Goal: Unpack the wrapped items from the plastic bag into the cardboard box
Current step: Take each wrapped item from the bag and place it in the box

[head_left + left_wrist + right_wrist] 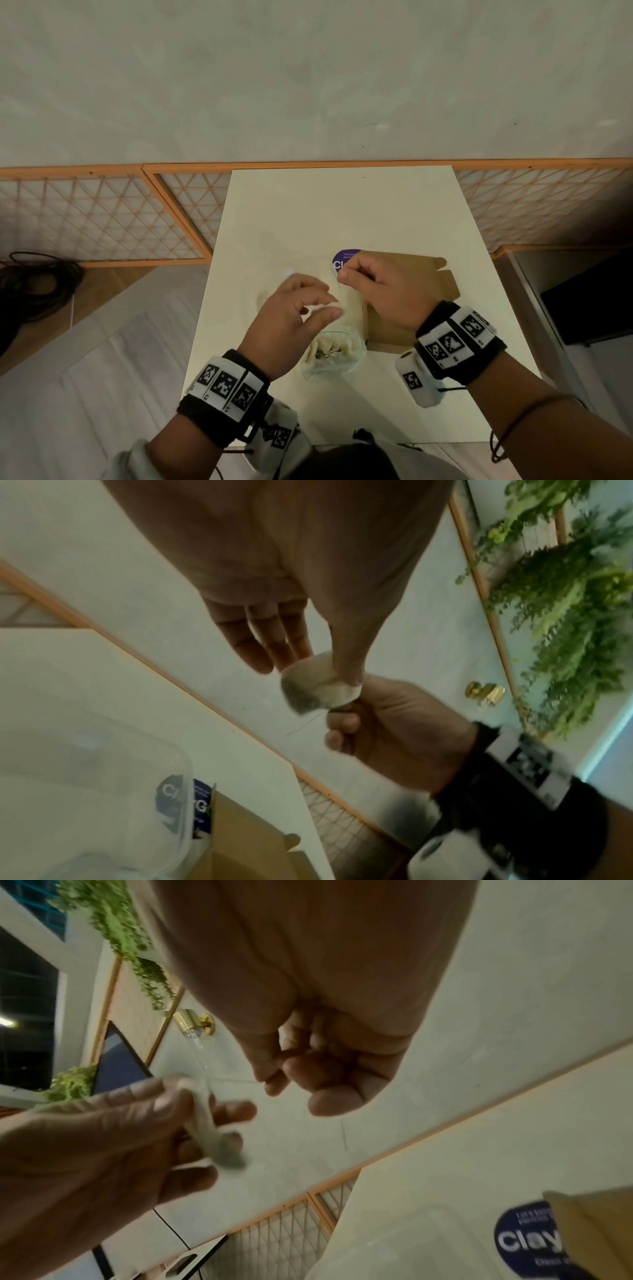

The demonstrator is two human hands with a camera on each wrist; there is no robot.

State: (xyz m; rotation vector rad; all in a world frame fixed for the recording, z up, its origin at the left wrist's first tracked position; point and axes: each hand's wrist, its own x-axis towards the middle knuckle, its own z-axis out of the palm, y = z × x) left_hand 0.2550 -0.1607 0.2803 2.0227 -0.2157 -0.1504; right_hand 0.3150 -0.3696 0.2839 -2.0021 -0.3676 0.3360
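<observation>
Head view: both hands work above a white table [342,212], over a clear plastic bag [330,356] whose lower end holds pale wrapped items; the flattened cardboard box [411,274] lies just to its right, partly under the right hand [380,291]. The left hand [291,318] pinches a small pale wrapped item [315,683] between thumb and fingertips, its other fingers extended. In the left wrist view the right hand, fingers curled, grips the same item at its other end; what it grips, wrapper or thread, is probably the wrapping, though blur prevents certainty. A purple-labelled clear container [103,791] stands beside the box. To perform the step well, keep the left pinch steady, then carry the item rightward and lower it onto the box without snagging the bag.
</observation>
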